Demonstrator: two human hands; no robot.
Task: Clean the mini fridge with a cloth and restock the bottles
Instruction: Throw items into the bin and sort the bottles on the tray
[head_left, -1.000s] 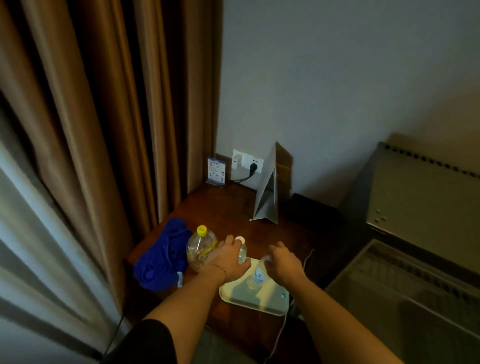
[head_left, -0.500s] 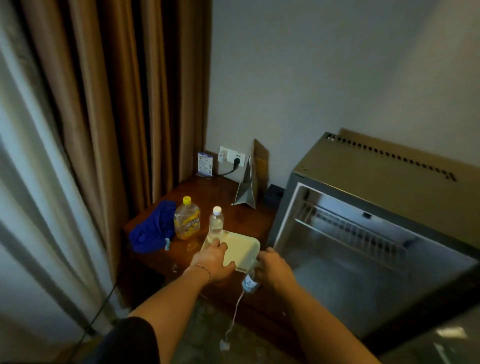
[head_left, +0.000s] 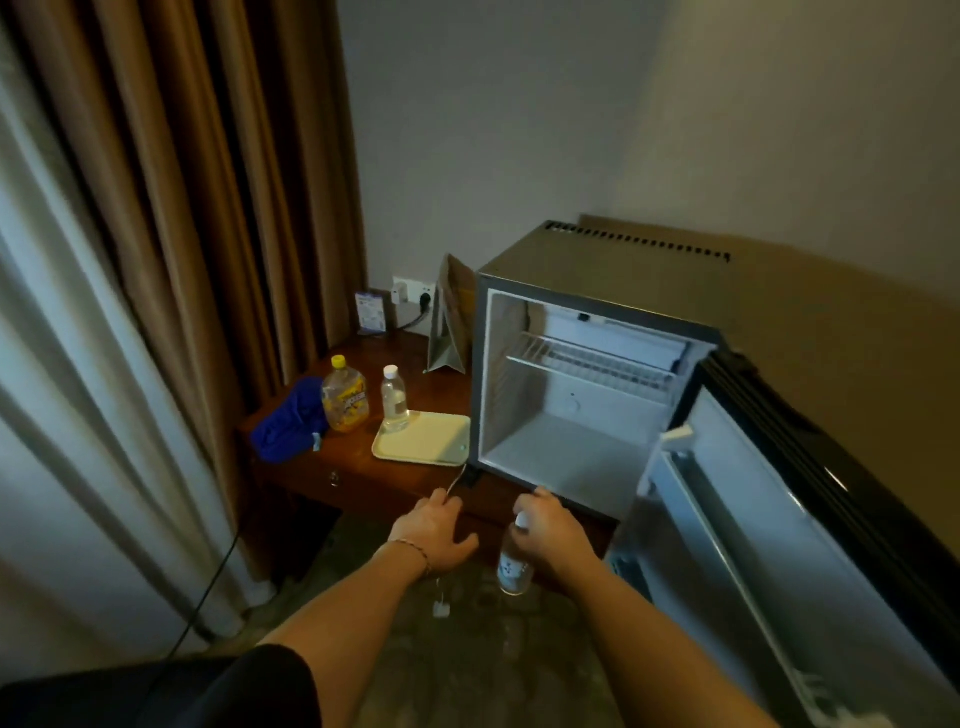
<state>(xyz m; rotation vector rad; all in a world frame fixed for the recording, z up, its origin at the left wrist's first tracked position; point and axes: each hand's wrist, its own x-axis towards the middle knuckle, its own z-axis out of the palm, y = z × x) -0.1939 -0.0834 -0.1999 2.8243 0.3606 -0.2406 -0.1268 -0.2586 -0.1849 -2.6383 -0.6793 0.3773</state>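
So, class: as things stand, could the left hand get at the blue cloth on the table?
Probably yes: the left hand is open and holds nothing, and nothing stands between it and the blue cloth.

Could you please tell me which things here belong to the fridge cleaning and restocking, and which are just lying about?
Job: mini fridge, blue cloth, yellow-capped bottle, clear bottle on tray, bottle held by right hand.
Lying about: folded card, small sign, wall socket, curtains.

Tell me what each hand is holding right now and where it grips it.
The right hand grips a clear water bottle by its neck, just under the white cap, so it hangs down. The left hand holds nothing, fingers relaxed.
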